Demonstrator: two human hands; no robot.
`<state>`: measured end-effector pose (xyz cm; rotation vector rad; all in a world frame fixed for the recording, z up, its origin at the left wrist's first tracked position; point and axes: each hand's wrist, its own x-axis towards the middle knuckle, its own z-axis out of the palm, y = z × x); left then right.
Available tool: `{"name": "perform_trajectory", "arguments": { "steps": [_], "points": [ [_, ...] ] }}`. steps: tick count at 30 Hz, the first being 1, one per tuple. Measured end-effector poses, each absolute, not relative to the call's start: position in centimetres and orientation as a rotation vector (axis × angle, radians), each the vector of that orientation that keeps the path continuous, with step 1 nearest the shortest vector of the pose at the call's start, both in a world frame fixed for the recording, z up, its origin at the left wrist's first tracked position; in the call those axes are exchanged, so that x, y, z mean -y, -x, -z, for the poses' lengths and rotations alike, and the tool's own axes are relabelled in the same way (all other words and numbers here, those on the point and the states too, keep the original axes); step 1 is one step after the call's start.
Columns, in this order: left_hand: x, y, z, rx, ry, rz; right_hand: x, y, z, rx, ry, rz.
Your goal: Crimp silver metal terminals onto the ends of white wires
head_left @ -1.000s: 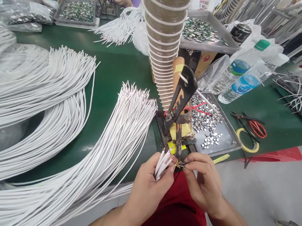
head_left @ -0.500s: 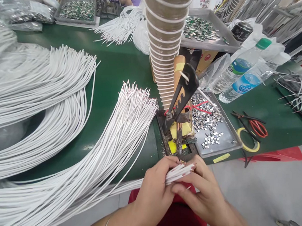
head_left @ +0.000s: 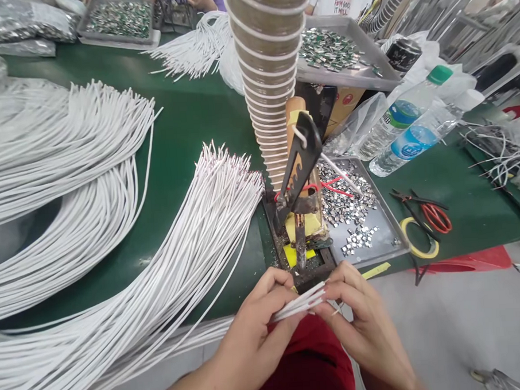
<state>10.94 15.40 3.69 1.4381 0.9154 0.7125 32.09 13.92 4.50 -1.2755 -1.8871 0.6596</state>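
The small cable bundle (head_left: 300, 303) has swung away from the crimping press (head_left: 300, 182) to lie sideways: left hand (head_left: 253, 333) grips it, right hand (head_left: 364, 322) pinches its tips, just off the green table (head_left: 196, 123) edge. A white cloth (head_left: 340, 2) beyond reads "IT WILL"

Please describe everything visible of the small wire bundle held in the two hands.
The bundle is a handful of thin white wires, seemingly plastic-coated, lying almost level with ends pointing right. The left hand grips it; the right hand pinches near its ends. Past the left hand the wires trail left along the table edge. It sits just in front of the black press, not touching it. The tips are too small to read.
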Motion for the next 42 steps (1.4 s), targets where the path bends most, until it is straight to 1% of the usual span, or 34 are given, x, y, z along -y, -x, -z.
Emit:
{"name": "perform_trajectory", "arguments": {
  "steps": [4, 6, 9, 12, 14, 17, 19, 24, 30, 35, 42],
  "points": [
    [-15.7, -11.2, -3.5, -0.878, -1.341, -0.649, -13.8, -31.9, -4.1, 1.778, 1.134, -0.917],
    [-15.8, -11.3, -3.4, -0.868, -1.317, -0.639, -13.8, -32.1, -4.0, 1.77, 1.087, -0.941],
    [-15.7, -11.3, -3.3, -0.888, -1.294, -0.656, -14.4, -33.6, -3.9, 1.822, 1.199, -0.777],
    [-15.6, -11.1, -3.3, -0.909, -1.284, -0.687, -15.7, -36.6, -3.2, 1.862, 1.473, -0.463],
    [-15.6, -11.0, -3.3, -0.915, -1.296, -0.708, -16.7, -38.8, -2.4, 1.896, 1.645, -0.325],
    [-15.3, -11.1, -3.4, -0.955, -1.304, -0.726, -17.9, -40.9, -1.2, 1.931, 1.791, -0.283],
    [-15.1, -11.3, -3.6, -0.999, -1.275, -0.717, -18.3, -41.2, -0.7, 1.924, 1.812, -0.296],
    [-15.1, -11.7, -3.8, -1.086, -1.158, -0.716, -17.9, -39.4, -1.2, 1.821, 1.72, -0.291],
    [-15.8, -11.7, -3.6, -1.091, -1.103, -0.77, -15.8, -35.4, -1.7, 1.73, 1.402, -0.49],
    [-16.4, -11.9, -4.1, -1.08, -1.06, -0.835, -14.9, -32.6, -2.2, 1.75, 1.223, -0.467],
    [-16.6, -12.0, -4.3, -1.042, -0.964, -0.746, -14.3, -31.4, -2.6, 1.82, 1.187, -0.491]
  ]
}}
